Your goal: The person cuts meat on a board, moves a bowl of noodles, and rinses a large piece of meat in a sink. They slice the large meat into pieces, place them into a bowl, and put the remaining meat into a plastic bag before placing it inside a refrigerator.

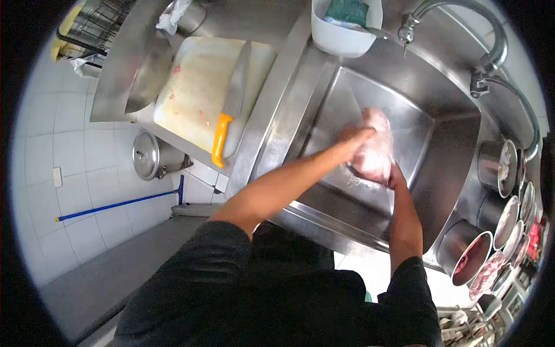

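A large pale-pink piece of raw meat (377,151) is in the steel sink (413,130), blurred by motion. My left hand (359,140) grips its left side, with the fingers over the top of it. At its lower right end my right hand (395,174) is closed against the meat, its fingers partly hidden behind it. Some water shows at the sink bottom below the meat.
Left of the sink, a yellow-handled knife (221,136) lies on a white cutting board (193,92). A white tub (341,41) with a green scouring pad stands at the sink's back edge, near the faucet (409,26). Several metal pots (462,254) line the right side.
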`<state>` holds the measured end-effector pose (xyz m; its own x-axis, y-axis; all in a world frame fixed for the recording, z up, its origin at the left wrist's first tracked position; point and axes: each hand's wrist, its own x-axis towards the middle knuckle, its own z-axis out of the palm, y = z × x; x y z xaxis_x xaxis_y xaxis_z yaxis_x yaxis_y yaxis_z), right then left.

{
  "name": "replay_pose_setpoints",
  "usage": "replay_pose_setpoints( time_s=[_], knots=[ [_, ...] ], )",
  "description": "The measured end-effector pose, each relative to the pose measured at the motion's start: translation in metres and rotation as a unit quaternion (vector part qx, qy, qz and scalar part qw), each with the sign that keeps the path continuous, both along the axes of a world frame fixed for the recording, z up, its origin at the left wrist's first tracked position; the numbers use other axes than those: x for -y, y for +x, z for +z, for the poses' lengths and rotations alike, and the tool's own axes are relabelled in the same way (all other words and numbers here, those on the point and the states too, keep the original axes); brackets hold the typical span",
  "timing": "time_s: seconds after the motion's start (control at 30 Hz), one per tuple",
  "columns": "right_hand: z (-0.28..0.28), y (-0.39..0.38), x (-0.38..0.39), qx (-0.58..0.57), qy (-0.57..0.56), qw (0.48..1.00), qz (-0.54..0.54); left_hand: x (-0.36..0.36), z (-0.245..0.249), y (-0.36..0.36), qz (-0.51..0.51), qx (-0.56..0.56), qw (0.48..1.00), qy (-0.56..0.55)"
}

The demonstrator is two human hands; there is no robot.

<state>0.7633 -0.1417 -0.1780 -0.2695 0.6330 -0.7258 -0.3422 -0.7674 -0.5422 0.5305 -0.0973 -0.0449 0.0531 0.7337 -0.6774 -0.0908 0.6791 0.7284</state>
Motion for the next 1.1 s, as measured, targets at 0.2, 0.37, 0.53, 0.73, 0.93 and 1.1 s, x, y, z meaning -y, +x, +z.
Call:
replay_pose_setpoints(
  time_s=[0.2,0.37,0.53,0.73,0.93,1.1],
  knots=[
    [-0.013,-0.011,-0.025,-0.034,-0.009,0.999,-0.018,-0.029,0.005,-0.043,-0.009,0.151,0.985,-0.082],
    [0.016,-0.012,-0.02,-0.095,-0.019,0.994,0.045,-0.003,-0.016,-0.056,-0.114,0.072,0.991,0.003],
    [0.009,0.005,0.009,-0.044,0.021,0.997,0.053,0.036,0.059,-0.017,-0.072,0.1,0.992,0.005],
    [0.153,-0.008,0.024,-0.072,0.054,0.994,-0.063,0.064,0.162,-0.043,-0.104,0.052,0.989,0.088],
    [0.319,-0.089,0.002,0.093,0.156,0.983,-0.002,0.087,0.261,-0.171,-0.036,0.264,0.96,0.084],
    [0.37,-0.195,-0.018,0.197,0.252,0.947,0.001,0.074,0.278,-0.31,-0.084,0.254,0.952,0.146]
  ],
)
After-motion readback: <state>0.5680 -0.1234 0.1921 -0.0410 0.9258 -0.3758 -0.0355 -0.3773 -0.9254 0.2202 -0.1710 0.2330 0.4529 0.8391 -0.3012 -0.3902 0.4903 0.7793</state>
